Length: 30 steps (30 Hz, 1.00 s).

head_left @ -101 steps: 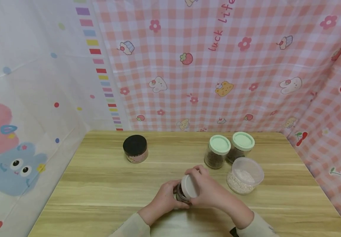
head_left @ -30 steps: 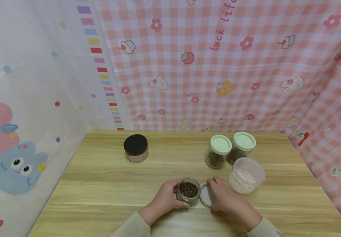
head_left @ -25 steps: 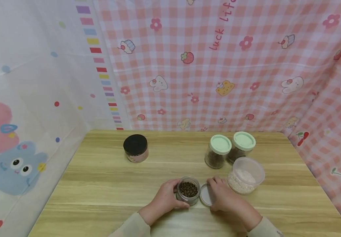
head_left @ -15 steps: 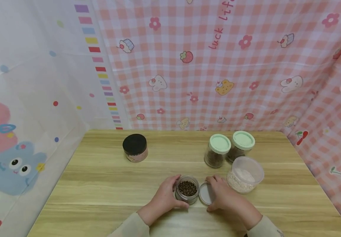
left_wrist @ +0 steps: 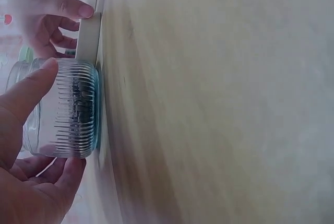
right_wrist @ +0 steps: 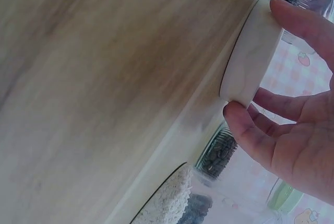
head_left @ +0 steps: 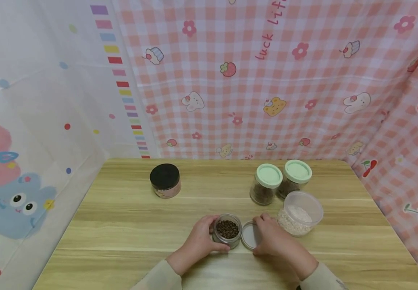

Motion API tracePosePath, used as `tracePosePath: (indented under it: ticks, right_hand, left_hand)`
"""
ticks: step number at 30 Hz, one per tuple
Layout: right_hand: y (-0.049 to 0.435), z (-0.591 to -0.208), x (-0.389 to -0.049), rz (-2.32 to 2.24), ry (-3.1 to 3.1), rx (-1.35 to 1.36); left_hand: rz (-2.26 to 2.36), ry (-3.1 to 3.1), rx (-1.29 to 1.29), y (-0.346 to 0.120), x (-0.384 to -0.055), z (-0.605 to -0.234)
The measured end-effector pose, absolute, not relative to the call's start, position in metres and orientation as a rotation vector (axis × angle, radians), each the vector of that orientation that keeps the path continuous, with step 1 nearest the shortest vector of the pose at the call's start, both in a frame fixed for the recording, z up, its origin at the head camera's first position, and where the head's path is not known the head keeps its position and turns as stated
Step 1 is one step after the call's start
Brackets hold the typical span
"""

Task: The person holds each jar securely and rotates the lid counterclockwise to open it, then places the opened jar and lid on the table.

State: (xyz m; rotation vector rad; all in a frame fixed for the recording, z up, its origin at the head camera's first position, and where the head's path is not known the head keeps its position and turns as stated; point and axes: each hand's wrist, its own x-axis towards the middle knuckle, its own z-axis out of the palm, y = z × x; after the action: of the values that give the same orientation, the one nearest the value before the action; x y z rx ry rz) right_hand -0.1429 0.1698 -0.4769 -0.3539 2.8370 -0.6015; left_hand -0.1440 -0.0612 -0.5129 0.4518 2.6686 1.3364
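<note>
My left hand (head_left: 198, 241) grips a small open glass jar (head_left: 227, 243), its thumb and fingers around the sides. Brown pellet-like bits (head_left: 227, 229) fill much of it, and the left wrist view shows ribbed glass (left_wrist: 78, 109) low on its wall. Just to the jar's right, a white lid (head_left: 248, 235) lies on the table with its hollow side up. The thumb and fingers of my right hand (head_left: 275, 240) hold that lid by its edge, also seen in the right wrist view, where the lid's side (right_wrist: 253, 51) is plain. My right hand hides the lid's right part.
Two jars with mint-green lids, the nearer one (head_left: 265, 189) and the farther one (head_left: 292, 183), stand at the back right. Before them is an open clear tub (head_left: 310, 213) of pale flakes. A black-lidded jar (head_left: 165, 181) stands back left on the wooden table (head_left: 121, 225).
Earlier my right hand held the lid tilted at the jar's top; it came off and was laid down beside the jar. Since then jar and lid have shifted slightly left with my hands.
</note>
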Motion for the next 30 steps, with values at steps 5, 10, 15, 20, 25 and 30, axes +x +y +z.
tracePosePath:
  ticks: [5,10,15,20,25,30]
  right_hand:
    - [0.164,-0.479,-0.147,-0.6,2.843,-0.371]
    - [0.158,-0.482,-0.151,-0.609,2.844,-0.384]
    - [0.15,-0.483,-0.154,-0.623,2.837,-0.388]
    - [0.142,-0.484,-0.158,-0.615,2.851,-0.436]
    - [0.132,-0.486,-0.16,-0.623,2.858,-0.484]
    - [0.123,-0.487,-0.162,-0.624,2.85,-0.511]
  left_hand:
    - [1.367,2.646,0.432,-0.067,-0.147,-0.514]
    - [1.396,2.635,0.417,-0.074,-0.148,-0.514]
    - [1.367,2.668,0.393,-0.081,-0.148,-0.513]
    - [1.354,2.693,0.361,-0.088,-0.147,-0.512]
    - [1.313,2.732,0.319,-0.097,-0.148,-0.511]
    - [1.3,2.748,0.288,-0.104,-0.148,-0.507]
